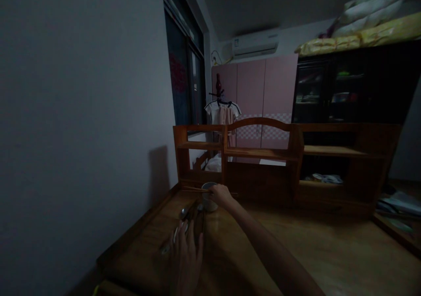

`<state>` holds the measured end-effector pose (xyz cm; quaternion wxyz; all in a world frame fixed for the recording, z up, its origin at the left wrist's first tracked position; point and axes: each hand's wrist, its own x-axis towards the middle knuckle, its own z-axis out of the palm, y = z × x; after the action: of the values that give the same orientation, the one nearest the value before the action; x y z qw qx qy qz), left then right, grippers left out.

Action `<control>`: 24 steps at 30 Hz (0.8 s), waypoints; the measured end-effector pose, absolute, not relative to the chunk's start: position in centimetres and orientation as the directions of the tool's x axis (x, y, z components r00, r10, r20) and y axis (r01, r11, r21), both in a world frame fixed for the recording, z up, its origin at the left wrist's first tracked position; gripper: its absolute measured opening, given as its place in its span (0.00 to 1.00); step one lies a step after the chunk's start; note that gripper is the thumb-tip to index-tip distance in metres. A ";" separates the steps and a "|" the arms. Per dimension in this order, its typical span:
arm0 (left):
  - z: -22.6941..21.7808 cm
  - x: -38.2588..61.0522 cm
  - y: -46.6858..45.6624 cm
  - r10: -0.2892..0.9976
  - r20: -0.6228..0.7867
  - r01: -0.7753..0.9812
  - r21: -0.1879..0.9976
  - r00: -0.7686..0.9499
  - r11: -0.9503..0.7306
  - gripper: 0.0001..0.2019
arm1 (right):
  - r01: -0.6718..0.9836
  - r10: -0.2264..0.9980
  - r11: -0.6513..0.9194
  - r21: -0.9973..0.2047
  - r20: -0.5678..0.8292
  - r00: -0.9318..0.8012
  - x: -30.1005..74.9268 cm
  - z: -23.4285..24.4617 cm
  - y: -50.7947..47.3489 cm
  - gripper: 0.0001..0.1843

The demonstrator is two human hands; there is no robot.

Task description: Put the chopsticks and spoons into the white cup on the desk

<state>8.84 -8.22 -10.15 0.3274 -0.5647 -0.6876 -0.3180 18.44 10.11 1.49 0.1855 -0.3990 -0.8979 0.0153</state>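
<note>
Thin light-brown wooden chopsticks (194, 190), roughly level at the mouth of a grey cylindrical container (210, 205), near the back-left corner of the brown wooden table (312, 234). Right hand (221, 195): grip pinching the chopsticks. Left hand (187, 252): grip loosely spread, back of hand up, toward the table's left edge; shiny metal spoon (184, 213) just past its fingertips, can't tell from here if touching. Brown wooden shelf unit (259, 153) along back edge.

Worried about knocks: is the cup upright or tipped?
Upright: the cup stands base-down on the table, its round rim facing up.
</note>
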 end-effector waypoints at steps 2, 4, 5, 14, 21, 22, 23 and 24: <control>-10.1 8.8 -8.2 0.558 0.813 0.985 0.103 -0.165 0.142 0.21 | 0.704 0.727 0.678 -0.211 0.333 -0.601 18.3 1.2 10.4 0.10; -10.2 8.8 -8.2 0.553 0.815 0.985 0.126 -0.171 0.118 0.21 | 0.684 0.723 0.684 -0.254 0.361 -0.589 18.6 1.1 10.3 0.14; -10.3 8.8 -8.1 0.552 0.816 0.985 0.135 -0.171 0.105 0.21 | 0.669 0.718 0.690 -0.278 0.383 -0.581 18.9 1.1 10.1 0.18; -10.5 7.9 -7.8 0.489 0.832 0.964 0.233 -0.264 0.126 0.20 | 0.446 0.728 0.660 -0.604 0.368 -0.579 17.4 -3.1 4.0 0.36; -9.8 8.4 -8.4 0.495 0.814 0.950 0.220 -0.304 0.221 0.21 | 0.468 0.828 0.514 -0.719 0.272 -0.491 13.2 -6.3 1.3 0.34; -9.8 8.3 -8.5 0.503 0.809 0.948 0.209 -0.305 0.238 0.20 | 0.453 0.827 0.519 -0.725 0.291 -0.482 12.9 -6.3 1.0 0.28; -9.8 8.2 -8.6 0.515 0.803 0.948 0.195 -0.302 0.252 0.20 | 0.438 0.824 0.525 -0.730 0.309 -0.474 12.7 -6.4 0.8 0.23; -9.8 8.0 -8.6 0.525 0.797 0.947 0.180 -0.298 0.265 0.19 | 0.425 0.824 0.530 -0.734 0.326 -0.464 12.6 -6.4 0.6 0.19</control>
<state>7.99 -8.62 -9.80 0.3126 -0.5032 -0.7314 -0.3379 12.62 0.61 -6.39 0.3427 -0.3881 -0.8047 0.2907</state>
